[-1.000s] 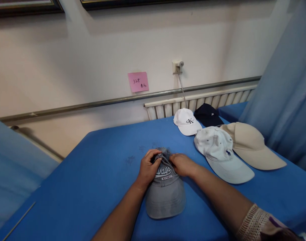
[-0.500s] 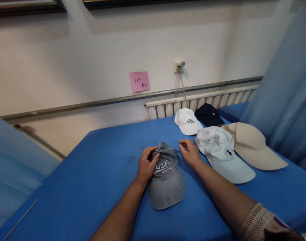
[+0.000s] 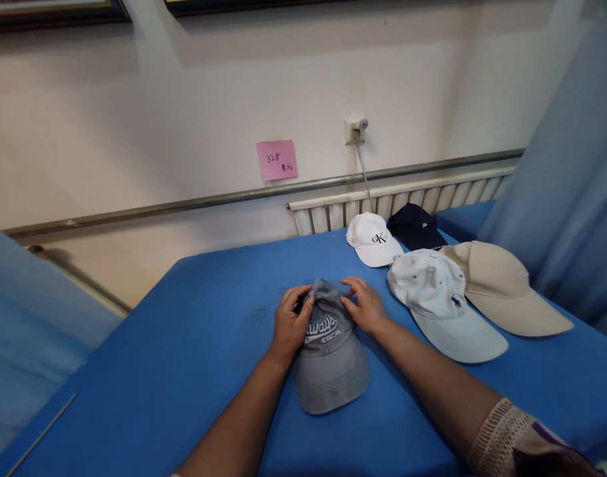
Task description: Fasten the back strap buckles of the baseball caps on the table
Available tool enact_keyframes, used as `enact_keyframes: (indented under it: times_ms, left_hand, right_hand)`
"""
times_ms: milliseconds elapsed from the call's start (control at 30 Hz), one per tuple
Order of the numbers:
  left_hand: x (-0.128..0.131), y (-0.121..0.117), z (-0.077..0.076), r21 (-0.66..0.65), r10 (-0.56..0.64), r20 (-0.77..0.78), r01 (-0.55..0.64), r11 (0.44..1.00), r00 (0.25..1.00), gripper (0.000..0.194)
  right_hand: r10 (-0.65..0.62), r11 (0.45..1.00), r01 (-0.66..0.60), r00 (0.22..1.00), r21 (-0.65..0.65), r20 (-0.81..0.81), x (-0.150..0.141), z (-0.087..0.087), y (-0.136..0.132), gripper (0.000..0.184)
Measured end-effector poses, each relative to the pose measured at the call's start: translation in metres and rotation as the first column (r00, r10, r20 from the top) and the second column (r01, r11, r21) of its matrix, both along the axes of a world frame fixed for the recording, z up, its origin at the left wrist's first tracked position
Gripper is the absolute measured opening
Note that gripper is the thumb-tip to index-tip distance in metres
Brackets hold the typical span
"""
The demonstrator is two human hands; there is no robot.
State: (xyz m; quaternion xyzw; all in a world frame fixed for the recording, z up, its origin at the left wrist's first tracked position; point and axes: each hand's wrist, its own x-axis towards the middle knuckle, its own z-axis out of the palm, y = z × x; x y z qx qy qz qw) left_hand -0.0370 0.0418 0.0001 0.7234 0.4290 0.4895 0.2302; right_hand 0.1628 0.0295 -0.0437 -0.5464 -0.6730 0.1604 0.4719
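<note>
A grey baseball cap point(image 3: 332, 377) with white lettering lies on the blue-covered surface, its brim pointing towards me. On the left side of its crown, my left hand point(image 3: 291, 321) is closed, thumb on the front and fingers behind. My right hand point(image 3: 367, 308) is at the right upper side of the crown, thumb against the fabric and index finger curved over the edge; its other fingertips are partly hidden. The crown looks creased and pinched in near the top.
To the right lie a white cap point(image 3: 370, 242), a navy cap point(image 3: 415, 225), a pale cap with a small horse logo point(image 3: 433, 298) and a beige long-brimmed cap point(image 3: 507, 285). A radiator point(image 3: 333, 215) and metal rail point(image 3: 209, 202) run behind. Blue curtains point(image 3: 556, 192) hang at both sides.
My right hand left the grey cap, moved off to the right, then came back to its crown. The cap has turned slightly and shifted a little away from me. My left hand stays on it.
</note>
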Motion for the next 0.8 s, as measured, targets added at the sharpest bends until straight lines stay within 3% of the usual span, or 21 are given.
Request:
enact_keyframes:
  times_ms: [67,167,333,500,567,633,733,800]
  left_hand:
    - [0.0,0.001,0.0,-0.01,-0.011,0.008,0.011,1.0,1.0,0.025]
    - [0.001,0.001,-0.001,-0.024,-0.019,0.015,0.019,1.0,1.0,0.024]
    - [0.002,0.0,-0.003,-0.018,-0.006,0.024,0.007,1.0,1.0,0.024]
    - [0.001,0.002,-0.006,-0.012,0.0,-0.004,0.0,1.0,1.0,0.026]
    - [0.0,0.003,-0.008,-0.016,0.01,-0.009,-0.01,1.0,1.0,0.026]
    - [0.0,0.005,-0.009,-0.034,0.029,0.005,-0.029,0.999,1.0,0.026]
    - [0.0,0.006,-0.008,-0.065,0.053,0.019,-0.051,0.997,0.998,0.026]
    - [-0.001,0.007,-0.004,-0.052,0.039,-0.027,-0.04,0.998,0.999,0.027]
  right_hand:
    - [0.048,0.999,-0.048,0.999,0.004,0.023,-0.001,0.001,0.001,0.043]
    - [0.105,0.994,-0.105,0.99,-0.011,0.098,-0.004,0.0,0.003,0.035]
    - [0.067,0.997,-0.063,0.99,-0.042,0.122,-0.006,0.001,0.007,0.043]
    - [0.032,0.999,-0.025,0.985,-0.045,0.17,-0.006,0.005,0.006,0.019]
    - [0.005,1.0,-0.003,0.995,-0.018,0.104,-0.005,0.003,0.007,0.018]
    - [-0.04,0.999,0.041,0.997,0.007,-0.061,-0.004,-0.001,0.011,0.017]
    - [-0.079,0.996,0.085,0.933,0.003,-0.351,-0.003,-0.007,0.015,0.017]
    - [-0.099,0.994,0.109,0.896,-0.001,-0.432,-0.002,-0.006,0.014,0.02]
